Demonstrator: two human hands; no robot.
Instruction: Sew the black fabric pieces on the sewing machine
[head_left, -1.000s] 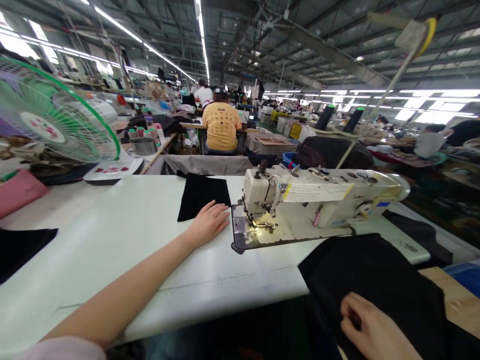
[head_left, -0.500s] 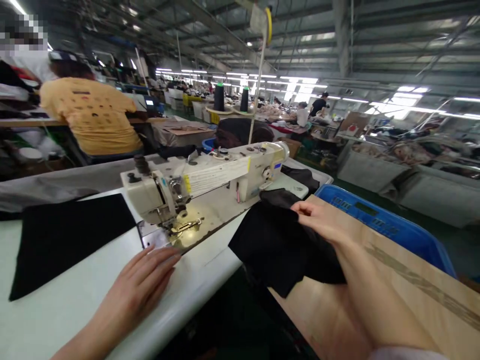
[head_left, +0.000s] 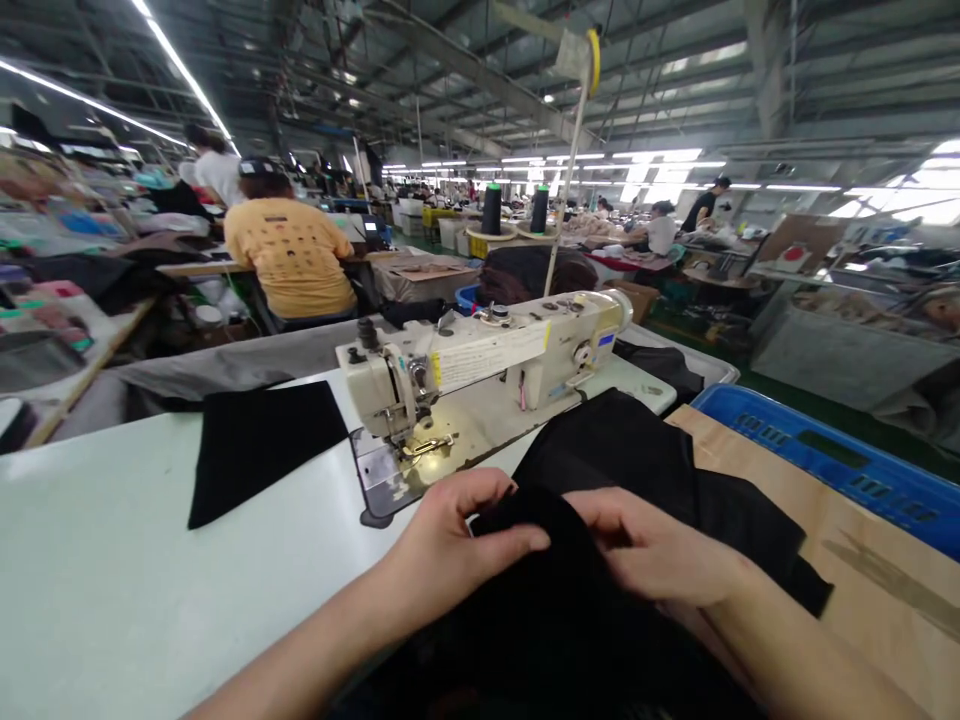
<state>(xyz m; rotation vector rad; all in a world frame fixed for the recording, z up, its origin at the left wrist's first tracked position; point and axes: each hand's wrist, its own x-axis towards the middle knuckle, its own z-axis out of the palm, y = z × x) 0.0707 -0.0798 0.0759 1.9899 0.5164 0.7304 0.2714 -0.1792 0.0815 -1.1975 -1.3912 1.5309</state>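
Note:
My left hand (head_left: 469, 535) pinches the upper edge of a black fabric piece (head_left: 540, 600) between thumb and fingers. My right hand (head_left: 652, 540) grips the same piece a little to the right, its fingertips partly hidden behind the cloth. The piece hangs down in front of the table edge. Just beyond my hands stands a white sewing machine (head_left: 480, 350), its needle area lit and no cloth under the foot. More black fabric (head_left: 622, 450) lies beside the machine, behind my right hand. Another black panel (head_left: 262, 440) rests flat to the machine's left.
The pale tabletop (head_left: 97, 540) extends left. A wooden board (head_left: 885, 540) and a blue plastic basket (head_left: 825, 450) are at right. Two dark thread cones (head_left: 491, 210) stand behind the machine. A person in a yellow shirt (head_left: 289, 255) sits further back, facing away.
My left hand has left the tabletop by the machine and now holds the black piece. My right hand has brought that piece left and nearer to me. The view has turned left.

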